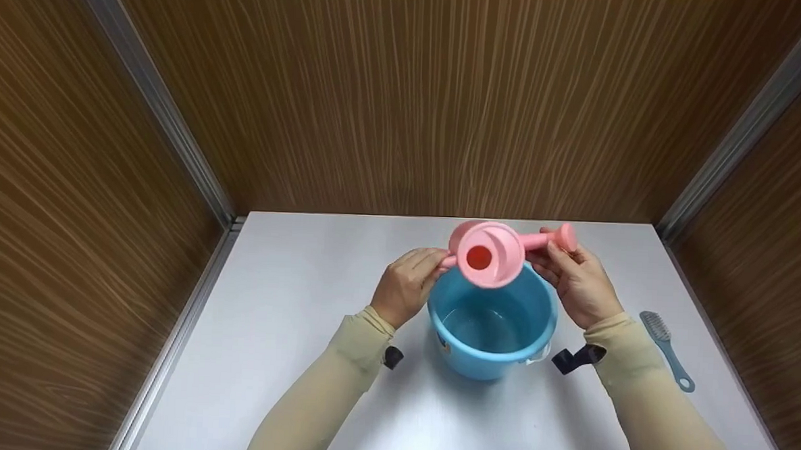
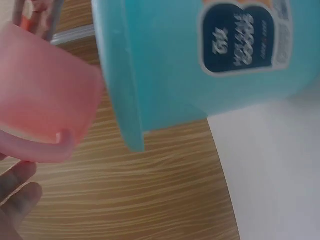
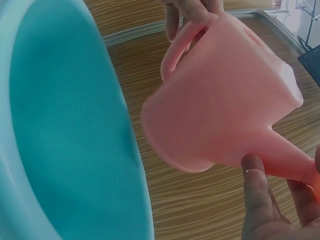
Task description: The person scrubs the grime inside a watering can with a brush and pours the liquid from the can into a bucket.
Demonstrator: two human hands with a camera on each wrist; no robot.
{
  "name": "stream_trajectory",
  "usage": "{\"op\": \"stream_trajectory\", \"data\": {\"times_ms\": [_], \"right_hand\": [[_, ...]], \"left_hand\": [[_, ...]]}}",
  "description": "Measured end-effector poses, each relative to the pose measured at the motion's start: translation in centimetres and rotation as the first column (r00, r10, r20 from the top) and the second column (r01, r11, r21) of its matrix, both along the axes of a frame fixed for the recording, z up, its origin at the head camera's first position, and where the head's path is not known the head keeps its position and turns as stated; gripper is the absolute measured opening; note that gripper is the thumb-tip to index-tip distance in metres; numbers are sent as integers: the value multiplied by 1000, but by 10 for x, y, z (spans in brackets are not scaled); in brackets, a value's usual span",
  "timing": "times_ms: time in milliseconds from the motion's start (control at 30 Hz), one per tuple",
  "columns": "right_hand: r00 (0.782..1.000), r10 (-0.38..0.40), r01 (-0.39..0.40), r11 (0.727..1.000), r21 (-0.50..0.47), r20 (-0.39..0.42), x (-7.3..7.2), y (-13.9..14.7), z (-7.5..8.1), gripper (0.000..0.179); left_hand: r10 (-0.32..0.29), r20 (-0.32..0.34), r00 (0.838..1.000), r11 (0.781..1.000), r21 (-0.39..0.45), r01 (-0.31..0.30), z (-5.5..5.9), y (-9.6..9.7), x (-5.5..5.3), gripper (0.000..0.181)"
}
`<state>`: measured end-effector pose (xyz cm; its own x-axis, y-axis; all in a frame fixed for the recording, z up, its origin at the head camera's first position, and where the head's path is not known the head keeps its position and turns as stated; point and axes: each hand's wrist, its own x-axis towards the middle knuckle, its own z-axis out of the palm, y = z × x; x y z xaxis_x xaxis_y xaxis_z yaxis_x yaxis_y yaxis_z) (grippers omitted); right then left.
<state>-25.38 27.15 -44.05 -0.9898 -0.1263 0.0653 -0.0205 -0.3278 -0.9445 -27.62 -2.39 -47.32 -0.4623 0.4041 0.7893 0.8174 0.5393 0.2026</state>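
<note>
A pink toy watering can (image 1: 504,260) is held up over the far rim of a light blue bucket (image 1: 479,364), its round top opening facing the head camera. On the can's left, my left hand (image 1: 406,284) grips the handle (image 2: 37,150). My right hand (image 1: 581,287) holds the spout (image 3: 280,155) close to its sprinkler head, with fingers under it. In the right wrist view the can's body (image 3: 220,100) is beside the bucket's rim. A dark label (image 2: 240,40) shows on the bucket's outer wall.
A blue-grey brush (image 1: 669,352) lies on the white table (image 1: 267,327) to the right of my right forearm. Brown wood-grain panels (image 1: 446,98) stand behind and at both sides. Black camera mounts (image 1: 577,359) stick out from the wrists beside the bucket.
</note>
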Motion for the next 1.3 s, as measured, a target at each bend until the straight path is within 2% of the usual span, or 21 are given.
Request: {"op": "stream_trajectory", "data": {"times_ms": [200, 300, 500, 633, 767, 933, 1100, 1300], "right_hand": [[999, -42, 39, 992, 124, 20, -2, 0, 0, 47], [998, -60, 56, 987, 153, 23, -3, 0, 0, 49], [996, -84, 77, 984, 158, 38, -3, -2, 1, 49], [997, -74, 69, 985, 157, 31, -2, -4, 1, 49], [999, -39, 39, 988, 147, -4, 0, -6, 2, 49], [997, 10, 1, 990, 138, -79, 8, -8, 4, 50], [990, -10, 36, 983, 178, -141, 11, -6, 9, 49], [973, -20, 78, 966, 248, -229, 17, 9, 4, 43]], "left_hand": [[-46, 111, 993, 998, 57, 40, 4, 3, 2, 21], [-67, 153, 986, 996, 66, 57, 7, 4, 3, 19], [-66, 216, 974, 996, 73, 51, 11, 3, 6, 17], [-72, 258, 963, 992, 119, 42, 13, 1, 9, 18], [-104, 294, 950, 982, 179, 52, 16, -4, 12, 18], [-135, 304, 943, 971, 231, 64, 22, -15, 19, 18], [-101, 284, 954, 971, 238, 32, 27, -26, 24, 16], [-58, 296, 954, 964, 265, -24, 30, -42, 27, 19]]}}
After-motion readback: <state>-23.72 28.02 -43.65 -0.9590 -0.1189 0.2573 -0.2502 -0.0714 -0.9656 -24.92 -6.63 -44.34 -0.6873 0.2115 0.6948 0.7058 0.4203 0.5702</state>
